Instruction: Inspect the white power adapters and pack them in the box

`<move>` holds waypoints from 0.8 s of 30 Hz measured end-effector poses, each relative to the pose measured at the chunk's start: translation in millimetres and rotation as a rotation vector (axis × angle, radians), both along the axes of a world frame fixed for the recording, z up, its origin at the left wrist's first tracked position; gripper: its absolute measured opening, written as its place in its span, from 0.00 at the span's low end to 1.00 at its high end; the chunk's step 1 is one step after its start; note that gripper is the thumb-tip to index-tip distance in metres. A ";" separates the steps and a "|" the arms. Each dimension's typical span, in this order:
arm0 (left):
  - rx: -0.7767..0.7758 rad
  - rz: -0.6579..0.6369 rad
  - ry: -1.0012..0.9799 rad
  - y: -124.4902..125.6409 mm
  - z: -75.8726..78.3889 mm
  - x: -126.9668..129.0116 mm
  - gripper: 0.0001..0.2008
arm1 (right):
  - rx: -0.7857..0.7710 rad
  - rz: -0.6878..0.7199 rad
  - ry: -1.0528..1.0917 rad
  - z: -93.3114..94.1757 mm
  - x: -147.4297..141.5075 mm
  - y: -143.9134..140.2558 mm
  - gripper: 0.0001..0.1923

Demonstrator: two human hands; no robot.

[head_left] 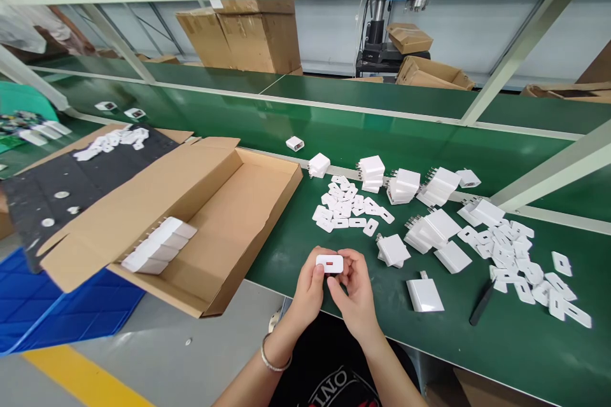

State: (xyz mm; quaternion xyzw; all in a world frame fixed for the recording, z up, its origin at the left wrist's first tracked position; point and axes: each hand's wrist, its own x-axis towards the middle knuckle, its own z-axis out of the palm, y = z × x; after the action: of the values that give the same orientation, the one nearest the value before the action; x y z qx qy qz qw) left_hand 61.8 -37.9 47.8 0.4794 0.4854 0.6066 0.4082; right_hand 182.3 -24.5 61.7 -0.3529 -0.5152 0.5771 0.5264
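White plastic, folks: we've got a charger (329,264) up in both hands, off to the right of the open carton (224,216) and about level with its nearer part. Its slotted end looks back at us, reddish bit in the slot, and the long axis of that face runs side to side, so one end points toward the carton and the other away from it. Our left hand (308,289) is the one nearer the carton; its grip is wrapped round the carton-side end, thumb on the front. Our right hand (358,299) has its fingers at the end facing away from the carton. Its thumb tip is just under the face, and we honestly can't tell if that grip is pinching or only steadying. A row of chargers (160,245) sits in the carton's near left corner, prongs toward the left wall. Right of the carton, lined up with its farther part, loose covers (341,206) lie heaped on the green surface (286,241).
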 end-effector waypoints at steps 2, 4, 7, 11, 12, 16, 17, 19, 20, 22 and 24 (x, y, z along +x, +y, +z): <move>-0.002 0.024 0.007 0.1 -0.5 0.0 0.27 | 0.002 -0.024 0.041 0.3 1.3 -0.9 0.17; -0.002 0.041 0.025 0.0 -0.4 0.2 0.27 | 0.021 -0.091 0.043 1.4 3.2 -1.5 0.08; -0.002 0.039 0.042 0.1 1.1 0.5 0.27 | 0.026 -0.143 0.019 3.3 5.6 -1.5 0.09; 0.016 0.028 0.038 0.8 4.7 0.8 0.29 | -0.018 -0.070 0.049 3.7 4.6 1.1 0.10; 0.016 0.027 0.035 1.0 5.8 0.9 0.29 | -0.019 -0.058 0.045 3.9 3.6 2.0 0.12; -0.043 0.061 0.035 1.3 9.5 1.8 0.34 | -0.017 -0.037 -0.014 11.0 1.3 0.0 0.13; -0.067 0.074 0.039 1.1 9.8 2.1 0.35 | -0.009 -0.036 -0.041 15.1 2.8 -3.1 0.12; -0.110 0.089 0.047 0.2 9.2 2.7 0.37 | 0.060 -0.058 -0.130 24.9 11.2 -11.7 0.11; -0.129 0.090 0.046 -0.5 8.1 2.9 0.38 | 0.124 -0.088 -0.195 29.9 19.0 -16.4 0.10; -0.164 0.092 0.020 -2.7 4.1 3.0 0.38 | 0.286 -0.231 -0.354 38.4 43.0 -23.5 0.11; -0.209 0.109 -0.045 -5.3 -2.1 2.4 0.39 | 0.394 -0.503 -0.527 43.9 77.1 -24.2 0.09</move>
State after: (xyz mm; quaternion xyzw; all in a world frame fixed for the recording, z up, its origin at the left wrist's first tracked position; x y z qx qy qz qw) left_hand 64.2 -43.2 45.7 0.3934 0.5620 0.5844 0.4333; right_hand 259.4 -48.7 105.6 -0.4961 -0.6306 0.2108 0.5584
